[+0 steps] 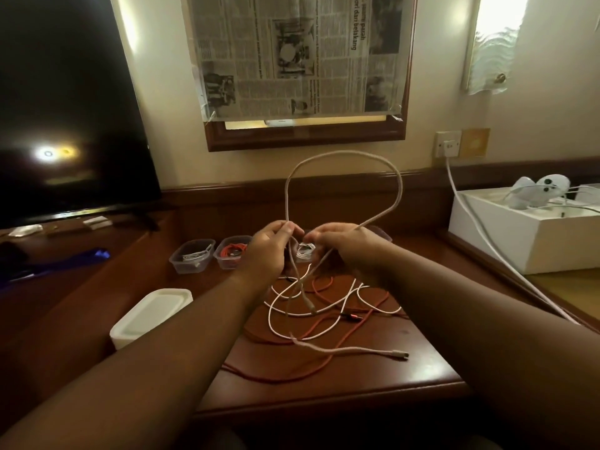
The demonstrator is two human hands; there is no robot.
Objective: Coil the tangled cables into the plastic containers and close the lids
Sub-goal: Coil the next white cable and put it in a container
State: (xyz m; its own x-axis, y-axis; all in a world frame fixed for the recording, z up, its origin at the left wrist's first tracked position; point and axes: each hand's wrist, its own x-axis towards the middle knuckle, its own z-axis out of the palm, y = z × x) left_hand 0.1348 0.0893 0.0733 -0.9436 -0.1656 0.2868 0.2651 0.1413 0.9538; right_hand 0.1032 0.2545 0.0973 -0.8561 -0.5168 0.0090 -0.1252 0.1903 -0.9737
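Observation:
My left hand (266, 251) and my right hand (344, 248) are raised above the table, each pinching a pale pink cable (344, 154) that rises between them in one big loop. Its loose ends hang down onto a tangle of white cable (276, 306) and orange cable (328, 339) on the dark wooden table (406, 362). Three clear plastic containers stand behind my hands: one with a white cable (192, 255), one with an orange cable (231, 252), and one with a white coil (305, 251), partly hidden by my fingers.
A stack of white lids (152, 315) lies at the table's left edge. A dark TV screen (65, 108) stands at the left. A white box (532, 235) with a plugged-in white cord (467, 216) sits at the right. A newspaper-covered mirror (298, 56) hangs on the wall.

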